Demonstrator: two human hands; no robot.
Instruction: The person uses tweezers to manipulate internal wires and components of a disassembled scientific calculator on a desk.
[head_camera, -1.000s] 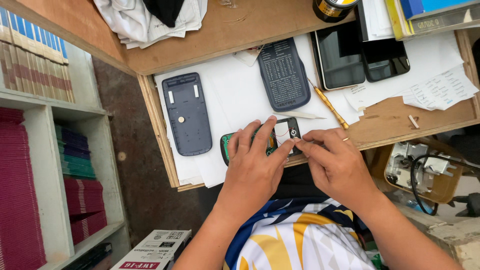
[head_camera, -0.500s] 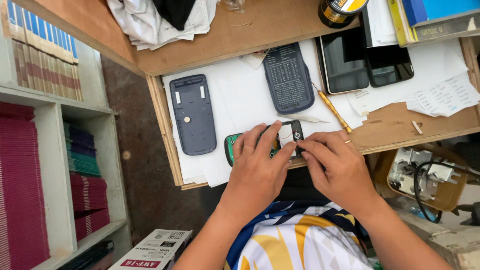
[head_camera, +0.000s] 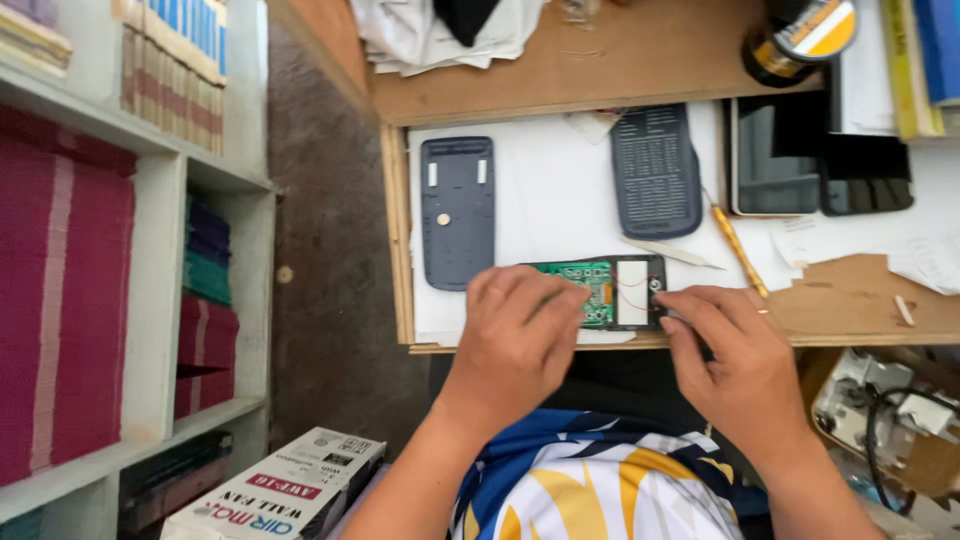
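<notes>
At the near edge of the wooden desk (head_camera: 640, 70), on a white sheet of paper (head_camera: 550, 210), an opened device with a green circuit board (head_camera: 600, 290) is lying flat, its black frame and a small pale display panel showing beside the board. The left hand (head_camera: 515, 340) is resting over the board's left part, fingers curled down onto it and pinning it to the paper. The right hand (head_camera: 740, 365) is touching the right end of the frame with its fingertips, the fingers close together in a narrow pinch; whether anything small is being gripped between them cannot be told.

Just left of the board, a grey back cover (head_camera: 457, 210) is lying face down on the paper. Beyond the board, a dark keypad panel (head_camera: 655, 170) is sitting apart from it, with a thin pale strip (head_camera: 665, 250) between the two. A yellow screwdriver (head_camera: 737, 248) is lying at a slant near the right hand. Further right, a tablet (head_camera: 775, 155) and a dark phone (head_camera: 865, 170) are lying side by side, the phone overlapping the tablet's edge. A round tape roll (head_camera: 800, 35) is sitting at the far side of the desk, and white cloth (head_camera: 440, 35) is bunched at the far left corner.

To the left, a white bookshelf (head_camera: 160, 300) is holding stacks of red books (head_camera: 60, 300), and a printed cardboard box (head_camera: 275, 490) is lying below.
</notes>
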